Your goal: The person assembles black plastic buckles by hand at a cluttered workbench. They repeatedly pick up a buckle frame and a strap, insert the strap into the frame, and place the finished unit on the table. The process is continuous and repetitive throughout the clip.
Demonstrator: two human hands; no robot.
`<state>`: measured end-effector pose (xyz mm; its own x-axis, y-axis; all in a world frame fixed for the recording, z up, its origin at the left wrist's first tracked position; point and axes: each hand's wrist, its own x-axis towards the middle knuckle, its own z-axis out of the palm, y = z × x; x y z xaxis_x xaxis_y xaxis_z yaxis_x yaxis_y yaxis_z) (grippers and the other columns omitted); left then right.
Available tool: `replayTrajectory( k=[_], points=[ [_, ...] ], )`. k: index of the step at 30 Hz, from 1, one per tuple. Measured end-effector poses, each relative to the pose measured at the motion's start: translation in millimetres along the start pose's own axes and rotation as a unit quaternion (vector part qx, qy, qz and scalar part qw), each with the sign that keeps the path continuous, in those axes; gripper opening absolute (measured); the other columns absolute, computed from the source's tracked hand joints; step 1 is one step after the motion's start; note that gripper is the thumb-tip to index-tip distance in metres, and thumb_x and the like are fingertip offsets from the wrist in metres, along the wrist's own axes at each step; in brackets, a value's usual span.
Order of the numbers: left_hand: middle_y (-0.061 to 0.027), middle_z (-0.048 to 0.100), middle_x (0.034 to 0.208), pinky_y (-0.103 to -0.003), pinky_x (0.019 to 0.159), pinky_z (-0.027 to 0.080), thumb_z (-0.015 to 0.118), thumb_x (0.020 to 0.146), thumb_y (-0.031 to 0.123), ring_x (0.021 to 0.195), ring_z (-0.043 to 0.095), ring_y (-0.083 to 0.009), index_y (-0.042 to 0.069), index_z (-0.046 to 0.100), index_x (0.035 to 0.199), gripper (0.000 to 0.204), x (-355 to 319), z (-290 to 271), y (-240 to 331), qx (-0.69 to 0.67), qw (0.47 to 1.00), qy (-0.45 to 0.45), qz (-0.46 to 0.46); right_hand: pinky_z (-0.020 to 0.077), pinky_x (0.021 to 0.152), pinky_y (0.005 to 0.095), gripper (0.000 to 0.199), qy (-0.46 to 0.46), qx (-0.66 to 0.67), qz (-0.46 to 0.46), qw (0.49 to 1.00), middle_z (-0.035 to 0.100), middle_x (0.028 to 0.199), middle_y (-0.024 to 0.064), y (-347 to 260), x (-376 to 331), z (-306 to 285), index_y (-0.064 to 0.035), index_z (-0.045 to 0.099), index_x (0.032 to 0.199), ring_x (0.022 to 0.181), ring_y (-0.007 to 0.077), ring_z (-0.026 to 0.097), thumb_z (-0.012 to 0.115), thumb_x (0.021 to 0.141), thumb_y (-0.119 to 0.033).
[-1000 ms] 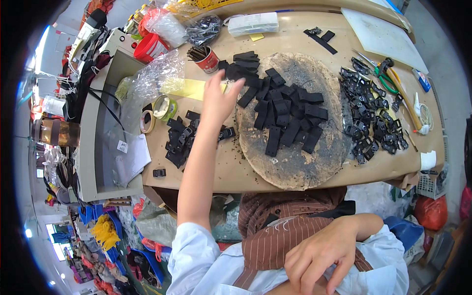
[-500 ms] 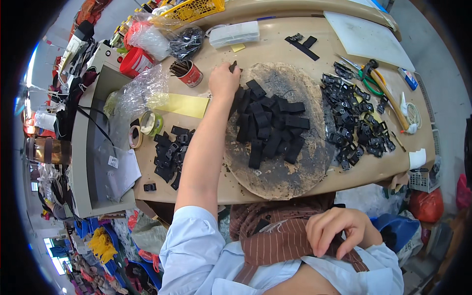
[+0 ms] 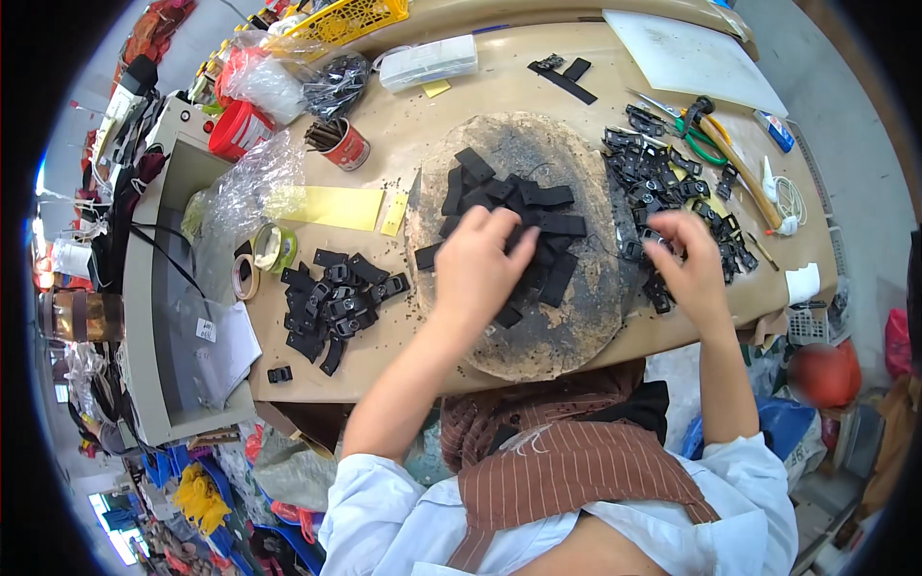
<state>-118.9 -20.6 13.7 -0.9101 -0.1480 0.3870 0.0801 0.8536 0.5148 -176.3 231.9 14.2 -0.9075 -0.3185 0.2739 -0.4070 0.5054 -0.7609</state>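
My left hand [image 3: 480,264] is over a heap of black webbing strap pieces [image 3: 557,278] on the worn round wooden block [image 3: 480,357]. Its thumb stands apart from the bent fingers, and the fingertips reach among the straps. My right hand [image 3: 693,274] hovers at the near-left part of a pile of black plastic buckles [image 3: 653,178]. A gap shows between its thumb and forefinger, with nothing visibly gripped. On the left lies a second cluster of black straps with buckles [image 3: 336,302].
A red tin of dark sticks [image 3: 348,152], a tape roll [image 3: 246,276] and a yellow strip [image 3: 336,208] lie left. Green-handled scissors [image 3: 701,144] and a wooden-handled hammer [image 3: 749,178] lie right. A white board [image 3: 691,60] and a clear-lidded box [image 3: 429,63] are at the back.
My left hand has come back from the block's far-left edge, where it held a dark object, to the strap heap. My right hand has risen from my lap to the buckles.
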Motion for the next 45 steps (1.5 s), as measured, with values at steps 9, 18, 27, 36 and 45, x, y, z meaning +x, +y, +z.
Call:
replayTrajectory(
  k=[9, 18, 27, 36, 45],
  points=[
    [-0.0180, 0.044, 0.130, -0.043, 0.092, 0.040, 0.079, 0.066, 0.025, 0.114, 0.046, -0.0358, 0.013, 0.059, 0.117, 0.056, -35.0, -16.4, 2.7, 0.018, 0.995, 0.061, 0.076, 0.0452, 0.066, 0.0349, 0.014, 0.106, -0.120, -0.071, 0.985, 0.060, 0.085, 0.0135, 29.1, 34.0, 22.0, -0.0018, 0.065, 0.095, 0.073, 0.0300, 0.057, 0.057, 0.083, -0.006],
    [-0.0121, 0.061, 0.108, -0.028, 0.081, 0.052, 0.061, 0.085, 0.004, 0.094, 0.061, -0.0159, 0.000, 0.053, 0.119, 0.035, -121.0, -29.0, 42.3, -0.618, 0.711, -0.161, -0.294, 0.0468, 0.058, 0.0298, 0.016, -0.277, 0.142, -0.089, 0.946, 0.059, 0.075, 0.0077, -82.5, -39.2, 38.1, -0.0027, 0.064, 0.085, 0.065, 0.0213, 0.059, 0.072, 0.071, -0.006],
    [-0.0111, 0.065, 0.091, -0.023, 0.071, 0.055, 0.056, 0.090, 0.007, 0.079, 0.065, -0.0139, -0.005, 0.059, 0.106, 0.019, -137.8, -38.1, 34.7, -0.615, 0.669, -0.178, -0.379, 0.0512, 0.073, 0.0324, 0.036, -0.299, 0.202, -0.211, 0.909, 0.062, 0.100, 0.0114, -80.8, -51.7, 45.7, -0.0026, 0.064, 0.103, 0.088, 0.0252, 0.062, 0.075, 0.069, -0.008],
    [-0.0084, 0.066, 0.091, -0.023, 0.072, 0.054, 0.054, 0.091, 0.005, 0.081, 0.064, -0.0117, -0.004, 0.061, 0.102, 0.016, -139.7, -52.0, 36.4, -0.551, 0.761, -0.141, -0.311, 0.0519, 0.069, 0.0320, 0.026, -0.280, 0.122, -0.298, 0.905, 0.066, 0.093, 0.0110, -105.9, -48.6, 42.6, -0.0030, 0.068, 0.094, 0.079, 0.0246, 0.065, 0.074, 0.069, -0.008],
    [-0.0009, 0.062, 0.078, -0.021, 0.066, 0.048, 0.061, 0.086, 0.008, 0.073, 0.058, -0.0048, 0.001, 0.058, 0.108, 0.024, -145.3, -102.1, 12.8, -0.437, 0.864, -0.039, -0.245, 0.0512, 0.068, 0.0299, 0.018, -0.192, 0.140, -0.212, 0.948, 0.065, 0.088, 0.0140, -148.3, -67.0, 83.0, -0.0005, 0.067, 0.080, 0.075, 0.0237, 0.063, 0.074, 0.063, 0.002]
  ],
)
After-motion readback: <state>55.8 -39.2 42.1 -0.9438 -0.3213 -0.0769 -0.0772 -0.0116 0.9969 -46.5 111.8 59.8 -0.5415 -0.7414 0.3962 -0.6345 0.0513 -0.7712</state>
